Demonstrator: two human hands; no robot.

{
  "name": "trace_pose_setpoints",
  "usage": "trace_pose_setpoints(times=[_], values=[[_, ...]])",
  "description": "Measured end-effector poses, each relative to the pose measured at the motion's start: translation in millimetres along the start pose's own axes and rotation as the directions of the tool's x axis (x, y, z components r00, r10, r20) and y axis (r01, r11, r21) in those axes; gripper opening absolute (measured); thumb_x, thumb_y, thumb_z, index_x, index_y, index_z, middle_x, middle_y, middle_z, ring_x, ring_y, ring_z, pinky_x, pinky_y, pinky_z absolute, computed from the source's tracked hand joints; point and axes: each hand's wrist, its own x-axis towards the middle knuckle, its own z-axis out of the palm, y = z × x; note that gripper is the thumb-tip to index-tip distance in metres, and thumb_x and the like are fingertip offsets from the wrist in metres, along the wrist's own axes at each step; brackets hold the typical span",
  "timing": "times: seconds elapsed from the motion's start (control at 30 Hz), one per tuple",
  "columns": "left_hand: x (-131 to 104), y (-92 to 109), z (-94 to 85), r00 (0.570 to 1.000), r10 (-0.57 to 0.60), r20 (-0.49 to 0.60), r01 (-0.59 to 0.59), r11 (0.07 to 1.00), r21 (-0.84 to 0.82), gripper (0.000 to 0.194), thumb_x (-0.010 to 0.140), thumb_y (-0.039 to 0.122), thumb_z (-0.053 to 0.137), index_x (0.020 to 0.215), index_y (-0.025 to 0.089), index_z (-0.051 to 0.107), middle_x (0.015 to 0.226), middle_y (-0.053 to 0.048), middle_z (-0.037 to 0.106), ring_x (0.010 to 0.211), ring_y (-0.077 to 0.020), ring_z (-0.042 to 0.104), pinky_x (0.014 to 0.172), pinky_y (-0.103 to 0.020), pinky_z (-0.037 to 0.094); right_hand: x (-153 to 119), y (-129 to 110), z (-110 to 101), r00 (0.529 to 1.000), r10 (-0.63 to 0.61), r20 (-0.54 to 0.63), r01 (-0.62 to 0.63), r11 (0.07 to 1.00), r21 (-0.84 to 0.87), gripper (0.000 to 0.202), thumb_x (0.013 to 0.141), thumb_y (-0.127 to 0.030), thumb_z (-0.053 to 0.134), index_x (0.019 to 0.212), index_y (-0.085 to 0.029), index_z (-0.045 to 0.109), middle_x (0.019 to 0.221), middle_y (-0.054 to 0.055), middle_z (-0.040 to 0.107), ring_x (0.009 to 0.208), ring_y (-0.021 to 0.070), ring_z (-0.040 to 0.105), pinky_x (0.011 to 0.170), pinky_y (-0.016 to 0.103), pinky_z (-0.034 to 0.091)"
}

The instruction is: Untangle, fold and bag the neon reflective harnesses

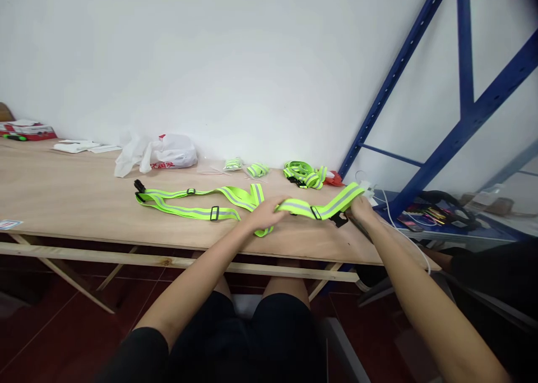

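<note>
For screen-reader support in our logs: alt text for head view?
A person's left hand and right hand hold up part of a lime reflective strap harness on a wooden table, the right hand near a black buckle. Behind it lie coiled reflective straps, two strap bundles and a white plastic bag; a blue metal rack stands at right.
</note>
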Motion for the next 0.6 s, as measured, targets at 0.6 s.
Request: trace_pose_setpoints(times=[0.6], values=[[-145.4, 10.3, -113.8, 0.919, -0.352, 0.177, 0.149, 0.726, 0.671, 0.062, 0.098, 0.063, 0.037, 0.149, 0.030, 0.047, 0.157, -0.009, 0.042, 0.146, -0.0308, 0.035, 0.119, -0.053, 0.021, -93.3, -3.3, -3.8, 0.932, -0.199, 0.302, 0.143, 0.970, 0.196, 0.036, 0.076, -0.044, 0.061, 0.096, -0.021, 0.081, 0.108, 0.007, 0.078, 0.108, 0.0368, 0.068, 0.100, 0.052, 0.050]])
